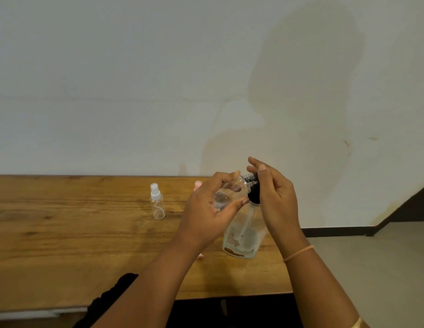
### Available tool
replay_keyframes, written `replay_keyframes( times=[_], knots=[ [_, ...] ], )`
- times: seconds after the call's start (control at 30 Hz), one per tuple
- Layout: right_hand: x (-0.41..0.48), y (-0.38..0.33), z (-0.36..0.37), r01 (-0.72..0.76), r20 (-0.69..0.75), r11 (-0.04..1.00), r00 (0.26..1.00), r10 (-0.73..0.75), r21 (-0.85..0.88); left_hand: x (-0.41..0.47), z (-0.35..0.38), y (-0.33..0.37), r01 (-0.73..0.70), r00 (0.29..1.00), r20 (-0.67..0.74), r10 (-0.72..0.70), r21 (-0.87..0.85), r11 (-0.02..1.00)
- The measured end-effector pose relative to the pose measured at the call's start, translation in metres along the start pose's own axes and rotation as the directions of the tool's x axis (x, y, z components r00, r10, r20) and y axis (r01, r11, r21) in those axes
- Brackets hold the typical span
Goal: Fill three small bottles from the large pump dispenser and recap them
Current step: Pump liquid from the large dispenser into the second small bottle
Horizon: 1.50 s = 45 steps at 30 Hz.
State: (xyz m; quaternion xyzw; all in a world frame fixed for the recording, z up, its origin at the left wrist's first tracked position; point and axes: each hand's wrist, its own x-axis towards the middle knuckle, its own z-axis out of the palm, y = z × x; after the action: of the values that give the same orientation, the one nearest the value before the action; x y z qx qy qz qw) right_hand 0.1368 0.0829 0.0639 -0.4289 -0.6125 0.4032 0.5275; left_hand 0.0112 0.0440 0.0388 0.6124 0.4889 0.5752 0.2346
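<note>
You have two hands in view, one large dispenser (244,235) and three small bottles, though only two show clearly. Your left hand (206,209) grips one clear bottle (226,194), uncapped and tilted, its mouth up against the black pump head (253,192). Your right hand (274,197) is at that pump head, thumb in front and fingers behind, all nearly straight; I cannot tell whether it grips or only presses. The dispenser stands on the table (64,245) just below and between your hands, its lower part blurred by residue inside. The second bottle (157,202), with a white spray cap, stands upright well to the left of your left hand. Of the third, only a pink cap (198,185) peeks out behind your left hand's knuckles. One small pink piece (201,256) shows beside your left wrist, mostly hidden, and I cannot make out what it is.
</note>
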Motion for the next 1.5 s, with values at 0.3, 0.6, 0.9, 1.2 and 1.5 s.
replay_keyframes(
  times=[0.3,0.6,0.9,1.2,1.5],
  knots=[
    [-0.003,0.01,0.007,-0.001,-0.007,0.999,1.0,0.001,-0.038,-0.002,-0.001,-0.006,0.057,0.998,0.039,-0.057,0.0,0.998],
    [-0.001,0.002,0.005,0.002,-0.014,1.0,1.0,-0.002,0.002,0.0,0.0,-0.002,-0.017,1.0,-0.013,0.017,0.04,0.999],
    [-0.004,0.006,0.007,0.004,-0.019,1.0,1.0,-0.004,-0.005,-0.002,0.0,-0.003,0.033,0.999,0.025,-0.033,0.009,0.999],
    [-0.001,0.006,0.004,0.039,-0.028,0.999,0.999,-0.04,-0.031,-0.001,0.001,-0.002,0.017,1.0,0.02,-0.018,0.02,1.0],
    [0.001,0.013,0.008,0.036,-0.068,0.998,0.997,-0.039,-0.055,-0.001,0.0,-0.002,0.018,1.0,0.022,-0.018,0.029,0.999]
  ],
)
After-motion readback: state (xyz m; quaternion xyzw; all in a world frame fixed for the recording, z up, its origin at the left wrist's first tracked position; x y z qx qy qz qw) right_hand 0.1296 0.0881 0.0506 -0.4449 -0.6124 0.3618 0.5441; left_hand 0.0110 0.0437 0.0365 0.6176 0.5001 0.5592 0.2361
